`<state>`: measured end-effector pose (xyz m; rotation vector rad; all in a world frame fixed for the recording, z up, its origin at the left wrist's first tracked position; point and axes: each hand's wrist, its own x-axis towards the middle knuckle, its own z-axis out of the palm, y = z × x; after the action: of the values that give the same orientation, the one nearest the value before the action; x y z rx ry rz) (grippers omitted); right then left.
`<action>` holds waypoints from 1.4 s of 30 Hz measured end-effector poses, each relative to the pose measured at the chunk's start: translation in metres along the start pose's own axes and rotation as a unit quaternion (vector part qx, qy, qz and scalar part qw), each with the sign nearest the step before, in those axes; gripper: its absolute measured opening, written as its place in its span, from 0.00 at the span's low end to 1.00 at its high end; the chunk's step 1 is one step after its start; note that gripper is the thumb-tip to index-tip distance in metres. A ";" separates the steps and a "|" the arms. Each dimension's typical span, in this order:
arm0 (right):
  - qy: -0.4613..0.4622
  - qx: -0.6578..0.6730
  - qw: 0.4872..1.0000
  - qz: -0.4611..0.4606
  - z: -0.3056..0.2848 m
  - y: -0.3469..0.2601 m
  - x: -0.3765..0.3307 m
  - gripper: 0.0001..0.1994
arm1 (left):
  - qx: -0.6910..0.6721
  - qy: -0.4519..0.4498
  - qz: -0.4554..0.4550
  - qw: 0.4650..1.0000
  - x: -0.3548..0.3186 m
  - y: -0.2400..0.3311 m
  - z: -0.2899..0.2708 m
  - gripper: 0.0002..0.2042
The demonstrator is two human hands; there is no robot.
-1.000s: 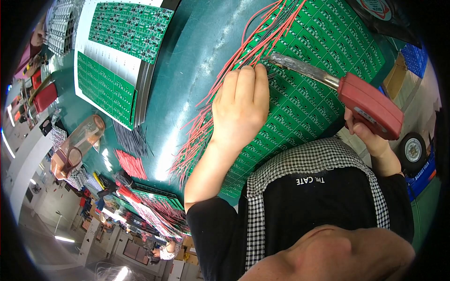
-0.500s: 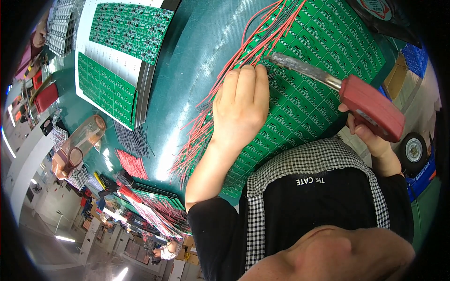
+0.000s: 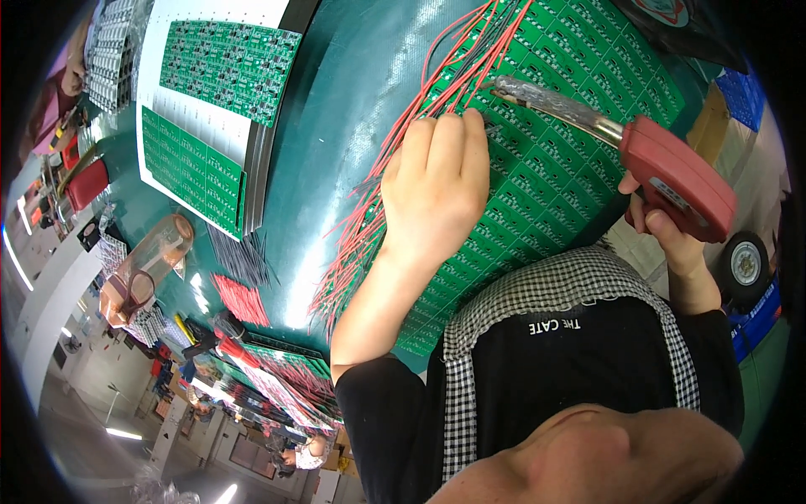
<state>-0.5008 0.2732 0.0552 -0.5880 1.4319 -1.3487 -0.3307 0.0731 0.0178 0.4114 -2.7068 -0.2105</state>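
My right hand (image 3: 669, 235) is wrapped round the handle of a red soldering gun (image 3: 678, 181). Its metal barrel points left, and the tip is over a large sheet of green circuit boards (image 3: 546, 164), just beyond my left fingertips. My left hand (image 3: 437, 181) rests on the sheet's left part with fingers bent and pressed together; the thumb and whatever the fingertips pinch are hidden. Dark wire ends show beside those fingertips. A long row of red and black wires (image 3: 357, 231) lies along the sheet's left side, partly under my left hand.
Green circuit boards (image 3: 231, 71) lie on a white stack at the far left. Bundles of black wires (image 3: 239, 254) and red wires (image 3: 241, 300) rest on the green mat (image 3: 336, 101), near a clear plastic bottle (image 3: 151, 260). A dark bag (image 3: 688, 29) is at the far right.
The soldering gun has shifted a little right and away from me, its tip now farther from my left fingertips. My left hand has moved only slightly, staying on the boards.
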 end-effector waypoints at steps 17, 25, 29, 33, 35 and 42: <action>-0.034 -0.008 0.999 0.019 -0.008 0.003 0.000 0.19 | 0.007 -0.005 -0.023 1.000 0.005 0.001 0.009 0.13; -0.023 0.006 0.998 0.056 -0.007 0.001 -0.002 0.18 | 0.014 -0.002 -0.003 1.000 0.007 0.002 0.008 0.12; -0.026 -0.010 0.998 0.061 -0.008 0.001 -0.002 0.17 | 0.027 -0.004 0.003 1.000 0.005 0.000 0.007 0.12; -0.018 -0.034 0.998 0.054 -0.007 0.004 -0.003 0.17 | 0.030 -0.002 0.010 1.000 0.005 0.000 0.008 0.12; -0.022 -0.041 0.997 0.054 -0.008 0.004 -0.003 0.17 | 0.028 -0.002 0.015 0.999 0.005 -0.001 0.008 0.12; 0.002 -0.022 0.999 0.044 -0.003 0.003 -0.002 0.24 | 0.026 -0.032 0.014 0.999 0.008 0.000 0.003 0.13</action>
<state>-0.5023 0.2769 0.0528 -0.5441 1.4773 -1.2523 -0.3387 0.0713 0.0176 0.3869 -2.7834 -0.1484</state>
